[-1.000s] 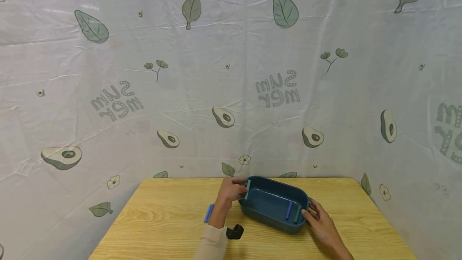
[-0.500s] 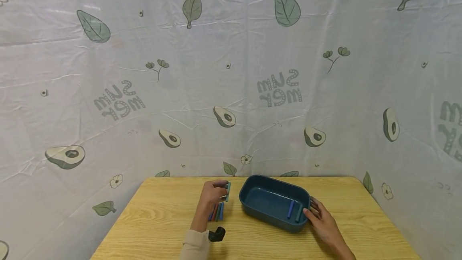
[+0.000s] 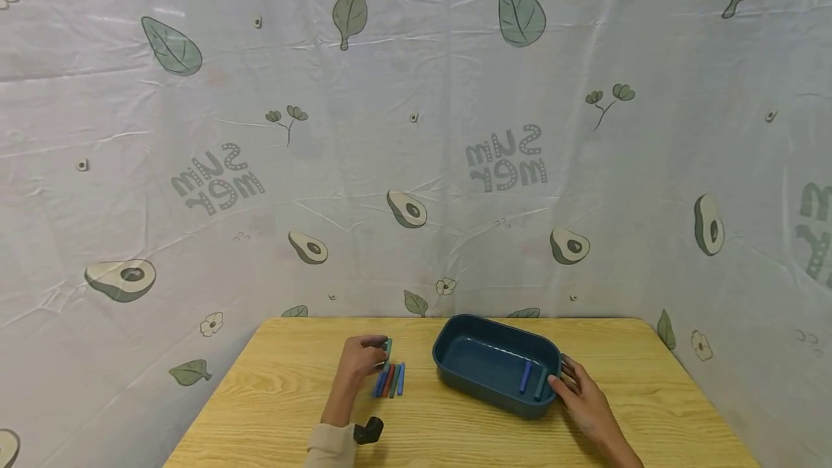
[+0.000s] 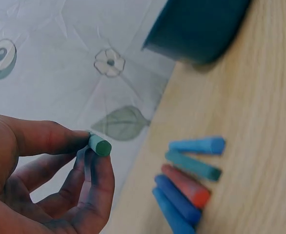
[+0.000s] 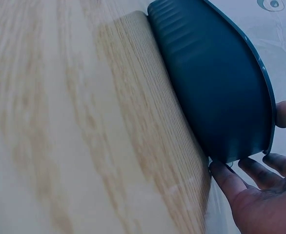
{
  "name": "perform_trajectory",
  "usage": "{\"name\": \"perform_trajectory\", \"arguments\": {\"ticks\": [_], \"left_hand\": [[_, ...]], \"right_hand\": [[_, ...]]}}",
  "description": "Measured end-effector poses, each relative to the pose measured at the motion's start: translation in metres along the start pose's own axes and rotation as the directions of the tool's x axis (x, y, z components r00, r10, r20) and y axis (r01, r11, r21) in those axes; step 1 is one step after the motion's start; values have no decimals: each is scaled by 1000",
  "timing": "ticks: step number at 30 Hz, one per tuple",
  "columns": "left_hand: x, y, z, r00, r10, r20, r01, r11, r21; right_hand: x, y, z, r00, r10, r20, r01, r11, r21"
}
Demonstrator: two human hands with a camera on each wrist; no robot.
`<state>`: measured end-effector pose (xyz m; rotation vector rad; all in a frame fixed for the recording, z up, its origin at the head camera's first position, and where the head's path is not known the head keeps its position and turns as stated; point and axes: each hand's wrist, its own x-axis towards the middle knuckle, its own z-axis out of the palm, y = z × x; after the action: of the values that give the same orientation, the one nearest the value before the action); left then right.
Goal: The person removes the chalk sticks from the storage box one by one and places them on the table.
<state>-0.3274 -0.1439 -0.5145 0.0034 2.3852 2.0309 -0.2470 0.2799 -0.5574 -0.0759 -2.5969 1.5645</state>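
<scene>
My left hand (image 3: 359,360) pinches a green chalk stick (image 4: 102,147) between thumb and fingers, raised above the table. Just in front of it in the left wrist view lie several chalk sticks side by side: light blue, green, a red chalk stick (image 4: 188,186) and darker blues. A dark blue plastic bin (image 3: 477,390) stands to the right of them. Inside its right end are a blue chalk stick (image 3: 526,377) and a teal chalk stick (image 3: 540,384). My right hand (image 3: 590,410) holds that end, thumb over the rim and fingers against the outer wall.
The wood-grain table (image 3: 273,396) ends at a patterned curtain (image 3: 344,165) along the back and sides. A black wrist mount (image 3: 369,430) sits at the left sleeve (image 3: 330,446).
My left hand has moved left from the bin's far left corner to above the chalk row, still pinching the green chalk stick. The row has come into sight. My right hand stays at the bin.
</scene>
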Motion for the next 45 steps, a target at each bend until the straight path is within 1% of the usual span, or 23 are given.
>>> {"name": "perform_trajectory", "arguments": {"ticks": [7, 9, 10, 14, 17, 21, 26, 31, 36, 39, 43, 45], "left_hand": [[-4, -16, -15, 1000, -9, -22, 9, 1000, -3], [-5, -18, -18, 999, -8, -31, 9, 1000, 12], [-5, -20, -19, 999, -19, -39, 19, 1000, 17], [-5, -23, -23, 998, -26, -61, 30, 997, 78], [-5, -27, -24, 998, -23, -60, 29, 994, 109], [-6, -33, -25, 998, -9, -63, 18, 989, 144], [-6, -38, -24, 995, 23, -99, -3, 982, 190], [-5, -40, -22, 990, 22, -139, 13, 969, 245], [-5, -43, -20, 991, 17, -134, 17, 968, 250], [-6, -44, -19, 990, 34, -138, 6, 961, 278], [-6, -45, -17, 986, 59, -155, -4, 944, 330], [-6, -45, -17, 986, 57, -158, -1, 944, 330]], "right_hand": [[-1, 2, 2, 1000, -3, -18, 2, 1000, -9], [-2, 3, 3, 1000, 0, -24, 0, 1000, -8], [-2, 4, 4, 1000, 2, -24, -3, 1000, -10], [-2, 5, 4, 1000, 6, -20, -7, 1000, -10], [-2, 5, 5, 1000, 9, -18, -9, 1000, -12], [-2, 5, 5, 1000, 23, -11, -23, 1000, -2], [-1, 4, 5, 1000, 29, -10, -29, 1000, 7], [-2, 2, 4, 1000, 18, -12, -18, 1000, 2], [-1, 2, 3, 1000, 12, -2, -12, 1000, 9], [1, 2, 3, 1000, 14, 2, -14, 1000, 7], [3, 2, 2, 1000, 17, 4, -17, 1000, 2], [4, 2, 2, 1000, 16, 8, -16, 1000, 3]]}}
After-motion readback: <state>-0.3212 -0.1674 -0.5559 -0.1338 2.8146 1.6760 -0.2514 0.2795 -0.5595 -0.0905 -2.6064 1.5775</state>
